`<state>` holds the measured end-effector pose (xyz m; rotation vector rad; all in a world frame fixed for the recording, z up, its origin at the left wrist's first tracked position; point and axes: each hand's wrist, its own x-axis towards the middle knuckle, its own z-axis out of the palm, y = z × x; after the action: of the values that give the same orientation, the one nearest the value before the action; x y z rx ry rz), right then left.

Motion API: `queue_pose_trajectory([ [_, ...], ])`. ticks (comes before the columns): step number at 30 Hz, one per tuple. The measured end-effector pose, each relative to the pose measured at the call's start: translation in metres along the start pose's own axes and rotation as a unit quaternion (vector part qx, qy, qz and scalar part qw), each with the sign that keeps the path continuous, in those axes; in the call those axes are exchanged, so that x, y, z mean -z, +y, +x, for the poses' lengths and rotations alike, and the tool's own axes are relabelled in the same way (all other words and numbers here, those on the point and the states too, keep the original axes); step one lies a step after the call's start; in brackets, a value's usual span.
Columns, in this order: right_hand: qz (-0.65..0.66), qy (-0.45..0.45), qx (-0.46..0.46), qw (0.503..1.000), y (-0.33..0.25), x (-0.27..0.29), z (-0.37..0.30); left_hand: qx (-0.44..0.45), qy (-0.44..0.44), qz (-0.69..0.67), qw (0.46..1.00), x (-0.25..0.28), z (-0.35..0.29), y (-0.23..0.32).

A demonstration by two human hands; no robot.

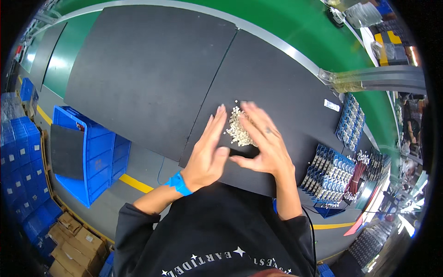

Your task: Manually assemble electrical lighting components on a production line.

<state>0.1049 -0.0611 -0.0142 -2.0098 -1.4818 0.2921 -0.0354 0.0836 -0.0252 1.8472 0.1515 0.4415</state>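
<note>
A loose heap of small cream-coloured pieces (238, 131), perhaps plastic connectors, lies on the black mat (157, 60) of the workbench. My left hand (210, 152) stands on edge at the heap's left side, fingers stretched out, holding nothing. A blue strap (178, 183) circles that wrist. Over the heap's right side is my right hand (266, 143), its fingers extended and slightly blurred; it covers part of the pieces. Both thumbs point toward each other at the near side, with a small gap between them. A few single pieces lie scattered around the heap.
Blue circuit boards (328, 175) stand in rows at the right, beside a bundle of dark red wires (355, 177). Another board stack (351, 122) lies behind them, near a white label (332, 105). A blue crate (99, 157) stands left of the bench; cardboard boxes (76, 240) lie lower left.
</note>
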Motion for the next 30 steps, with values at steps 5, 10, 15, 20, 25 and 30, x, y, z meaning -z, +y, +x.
queue_pose_trajectory([
  [5, -0.100, 0.032, -0.115, 0.988, -0.001, 0.009, -0.028, 0.130, -0.105, -0.338, 0.926, 0.032, -0.067, 0.032],
  [10, -0.083, -0.029, -0.040, 0.995, -0.006, -0.003, 0.019, 0.551, -0.264, -0.568, 0.552, -0.001, -0.106, -0.017],
  [15, -0.040, -0.067, 0.077, 0.994, -0.002, -0.020, 0.028, 0.503, -0.270, -0.727, 0.382, -0.028, -0.093, -0.044],
  [20, 0.053, -0.074, 0.075, 0.993, -0.029, -0.022, -0.004, 0.494, -0.275, -0.769, 0.296, -0.030, -0.081, -0.052],
  [25, -0.086, -0.064, -0.081, 0.991, -0.037, -0.023, -0.037, 0.498, -0.273, -0.764, 0.307, -0.026, -0.077, -0.053],
  [30, -0.056, -0.063, -0.011, 0.996, -0.034, -0.032, 0.015, 0.483, -0.278, -0.779, 0.289, -0.025, -0.078, -0.053],
])
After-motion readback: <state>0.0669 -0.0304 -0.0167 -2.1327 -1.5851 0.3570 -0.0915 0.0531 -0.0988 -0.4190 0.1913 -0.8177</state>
